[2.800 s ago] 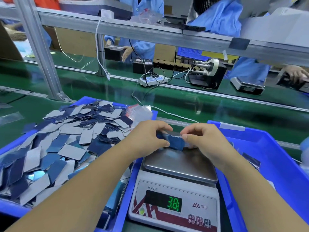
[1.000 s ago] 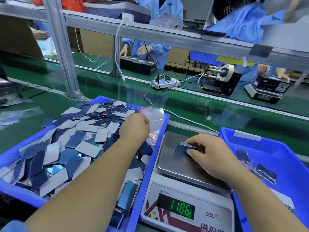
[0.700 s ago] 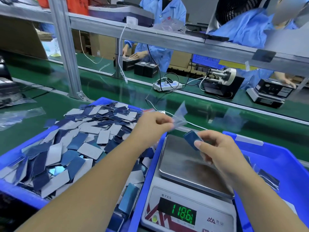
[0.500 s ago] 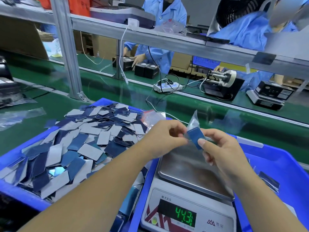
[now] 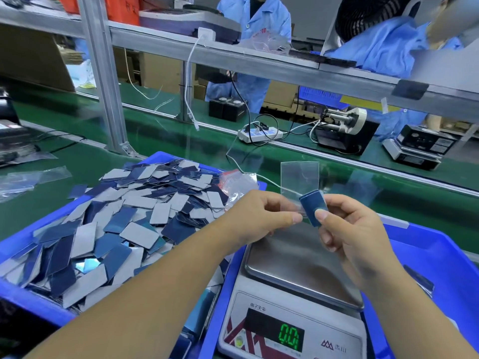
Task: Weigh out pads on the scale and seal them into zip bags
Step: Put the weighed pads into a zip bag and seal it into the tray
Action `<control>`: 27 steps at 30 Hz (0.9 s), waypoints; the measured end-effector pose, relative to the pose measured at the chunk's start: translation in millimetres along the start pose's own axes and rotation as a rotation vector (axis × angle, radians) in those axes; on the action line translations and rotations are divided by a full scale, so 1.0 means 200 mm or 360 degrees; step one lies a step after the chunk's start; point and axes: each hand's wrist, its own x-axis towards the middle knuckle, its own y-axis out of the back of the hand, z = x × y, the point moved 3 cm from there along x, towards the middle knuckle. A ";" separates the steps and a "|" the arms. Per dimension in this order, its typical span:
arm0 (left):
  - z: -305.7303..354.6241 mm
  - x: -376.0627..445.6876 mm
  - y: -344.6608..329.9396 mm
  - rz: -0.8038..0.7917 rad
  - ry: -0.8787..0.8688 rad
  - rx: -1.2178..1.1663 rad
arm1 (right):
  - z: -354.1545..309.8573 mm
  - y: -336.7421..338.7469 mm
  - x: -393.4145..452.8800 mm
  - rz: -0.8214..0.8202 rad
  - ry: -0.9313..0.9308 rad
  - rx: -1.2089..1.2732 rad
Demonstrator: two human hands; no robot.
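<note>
A factory packing line: green conveyor belt [image 5: 166, 141] (blue-coated workers [image 5: 255, 24] opposite), aluminium framing [image 5: 102, 73].

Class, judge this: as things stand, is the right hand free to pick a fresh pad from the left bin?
Probably not: the right hand pinches a pad stack, and the left hand lies between it and the bin.

Green conveyor belt [image 5: 160, 141], aluminium frame [image 5: 103, 81]

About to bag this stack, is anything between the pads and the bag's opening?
Nothing visible. The right hand holds the pad stack right at the lower end of the clear zip bag, which the left hand pinches.
</note>
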 end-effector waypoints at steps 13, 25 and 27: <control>0.00 0.00 0.02 -0.0032 0.0048 0.0370 | 0.01 -0.02 -0.01 -0.0137 0.0063 -0.0198; -0.01 0.01 0.04 0.0094 0.0092 0.0472 | 0.02 0.02 0.01 -0.0075 0.0067 -0.0400; -0.02 0.02 0.07 0.0174 0.0088 0.0446 | 0.03 0.02 0.01 -0.0033 0.0068 -0.0467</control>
